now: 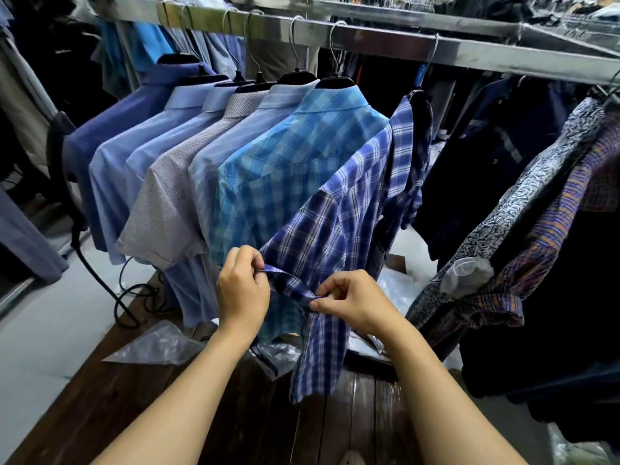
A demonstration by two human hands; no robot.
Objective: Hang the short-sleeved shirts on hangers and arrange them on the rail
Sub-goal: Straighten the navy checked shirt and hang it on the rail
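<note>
A blue-and-white plaid short-sleeved shirt (352,209) hangs on a black hanger (419,94) from the metal rail (402,45), last in a row on its right end. My left hand (243,290) pinches the hem of its sleeve at the left end. My right hand (352,303) pinches the same sleeve hem at the right end, holding it stretched between both hands. To its left hang a turquoise plaid shirt (285,162) and several pale blue and grey shirts (161,156), all on black hangers.
Dark and patterned garments (536,196) hang on another rail at the right. A wooden table (167,397) lies below with clear plastic bags (157,344) on it. A black cable (100,273) runs down at the left. More clothes hang behind the rail.
</note>
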